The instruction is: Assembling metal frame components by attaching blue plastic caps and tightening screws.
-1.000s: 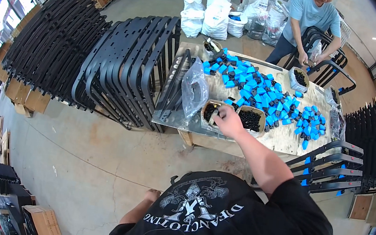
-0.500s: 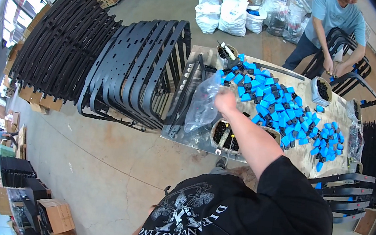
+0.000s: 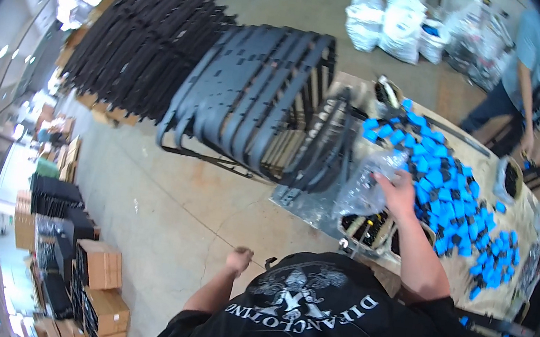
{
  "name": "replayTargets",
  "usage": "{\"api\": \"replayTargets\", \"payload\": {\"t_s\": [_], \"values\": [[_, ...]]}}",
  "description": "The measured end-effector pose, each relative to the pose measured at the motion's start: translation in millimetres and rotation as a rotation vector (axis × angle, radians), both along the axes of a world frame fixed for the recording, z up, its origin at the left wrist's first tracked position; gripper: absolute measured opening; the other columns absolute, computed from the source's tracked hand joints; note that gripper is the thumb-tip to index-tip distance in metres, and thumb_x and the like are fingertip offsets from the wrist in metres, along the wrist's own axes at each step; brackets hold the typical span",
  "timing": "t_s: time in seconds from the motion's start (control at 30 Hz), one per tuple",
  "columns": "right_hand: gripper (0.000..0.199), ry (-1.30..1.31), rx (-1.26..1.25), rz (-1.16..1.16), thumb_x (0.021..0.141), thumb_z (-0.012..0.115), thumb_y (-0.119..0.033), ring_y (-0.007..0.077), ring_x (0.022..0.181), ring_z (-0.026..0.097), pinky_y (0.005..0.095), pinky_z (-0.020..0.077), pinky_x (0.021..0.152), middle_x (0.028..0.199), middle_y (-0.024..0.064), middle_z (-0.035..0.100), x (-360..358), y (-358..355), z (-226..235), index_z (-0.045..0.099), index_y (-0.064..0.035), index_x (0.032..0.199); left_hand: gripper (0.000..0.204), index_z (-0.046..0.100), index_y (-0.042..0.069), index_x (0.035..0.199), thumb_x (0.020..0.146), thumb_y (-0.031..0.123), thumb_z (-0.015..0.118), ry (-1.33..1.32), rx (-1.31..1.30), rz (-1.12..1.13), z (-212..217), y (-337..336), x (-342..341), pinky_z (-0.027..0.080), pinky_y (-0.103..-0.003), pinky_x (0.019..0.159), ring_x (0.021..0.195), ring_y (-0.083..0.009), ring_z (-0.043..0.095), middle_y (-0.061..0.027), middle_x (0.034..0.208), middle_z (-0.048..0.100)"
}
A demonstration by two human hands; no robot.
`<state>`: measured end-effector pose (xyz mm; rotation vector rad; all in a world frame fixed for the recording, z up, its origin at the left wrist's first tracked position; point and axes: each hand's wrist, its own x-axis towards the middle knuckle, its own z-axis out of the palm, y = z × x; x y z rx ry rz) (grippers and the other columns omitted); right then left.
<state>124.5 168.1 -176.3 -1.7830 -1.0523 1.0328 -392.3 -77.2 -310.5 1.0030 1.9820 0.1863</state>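
Over the left part of the worktable (image 3: 309, 207), my right hand (image 3: 400, 192) has its fingers closed on a crumpled clear plastic bag (image 3: 360, 192). A small dark bit shows by the fingertips, too small to name. To the right of that hand lies a large heap of blue and black plastic parts (image 3: 445, 200). Just below the bag stands a container of small black pieces (image 3: 365, 229), with tools lying in it. My left hand (image 3: 240, 259) is off the table, above the floor, with its fingers curled in; whatever they hold, if anything, is hidden.
Left of the table stand stacked black metal frames (image 3: 238, 97) and a taller dark stack (image 3: 144, 38). Across the table a co-worker (image 3: 524, 78) handles a black frame. White sacks (image 3: 402, 23) stand behind. Cardboard boxes (image 3: 99, 265) are at lower left.
The view has swung left, so the table sits farther right. My right hand has drawn nearer with the plastic bag. My left hand has come into view beside my body.
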Motion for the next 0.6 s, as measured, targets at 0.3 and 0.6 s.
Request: {"api": "replayTargets", "payload": {"t_s": [0.3,0.6], "values": [[0.045,0.069,0.277,-0.300,0.099,0.067,-0.027,0.0093,0.078,0.055,0.0248,0.0470,0.070,0.095,0.0044,0.062,81,-50,14,0.051,0.0014,0.130,0.029,0.066,0.001,0.110,0.087,0.018,0.069,0.530,1.011,0.269,238,232,-96,0.053,-0.040,0.088,0.097,-0.0295,0.068,-0.0163,0.103,0.071],[0.028,-0.249,0.165,-0.423,0.094,0.062,-0.009,0.0056,0.071,0.048,0.0219,0.0384,0.060,0.080,-0.0003,0.053,12,-204,16,0.055,0.0015,0.119,0.051,0.067,0.000,0.123,0.090,0.038,0.068,0.219,0.786,0.146,267,463,-273,0.051,-0.040,0.094,0.107,-0.0312,0.068,-0.0191,0.116,0.071]]}}
